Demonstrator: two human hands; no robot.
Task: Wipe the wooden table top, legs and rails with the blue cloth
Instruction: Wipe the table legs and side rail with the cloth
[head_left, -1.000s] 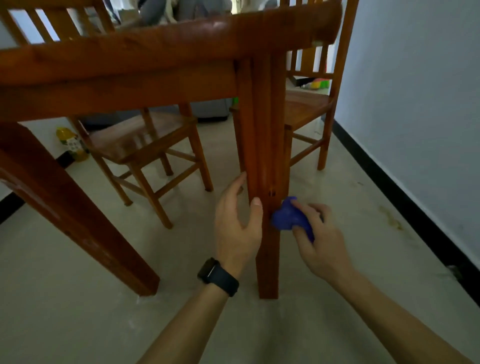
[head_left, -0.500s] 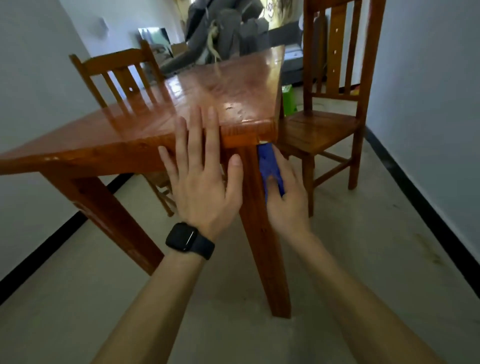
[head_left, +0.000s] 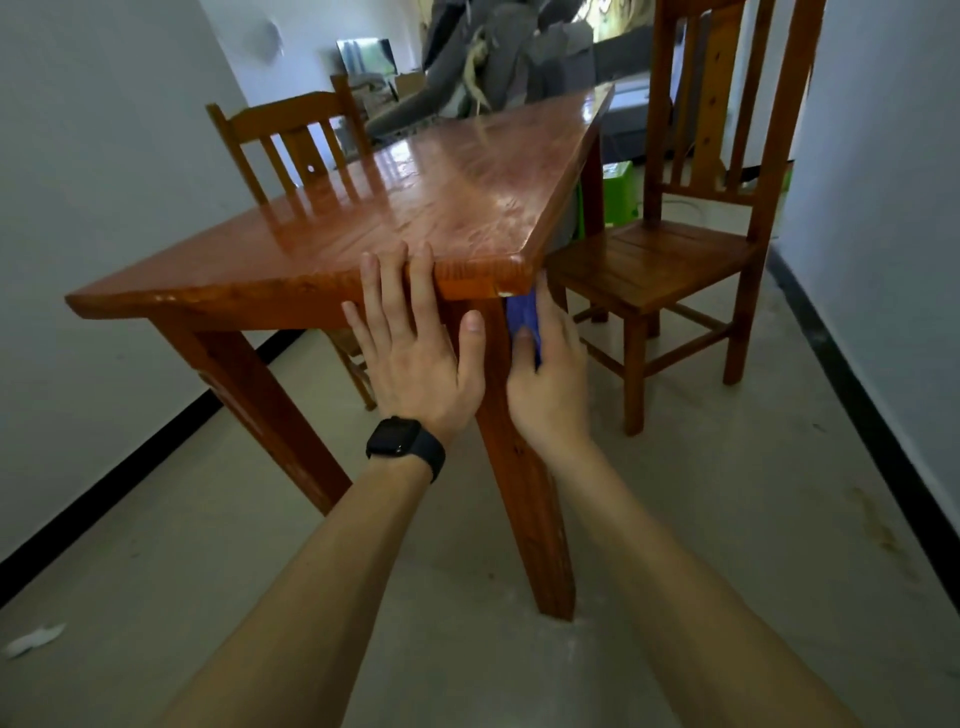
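A chair (head_left: 291, 135) stands at the far left side of the wooden worktop (head_left: 415, 208). The left hand (head_left: 415, 348), a watch (head_left: 402, 439) on its wrist, lies spread flat on the worktop's near edge at the corner, thumb against the leg (head_left: 524, 493). Just right, the right hand (head_left: 550, 379) holds the blue cloth (head_left: 522, 317) between thumb and fingers, pressed to the leg's right face under the corner. A second chair (head_left: 675, 260) stands at right.
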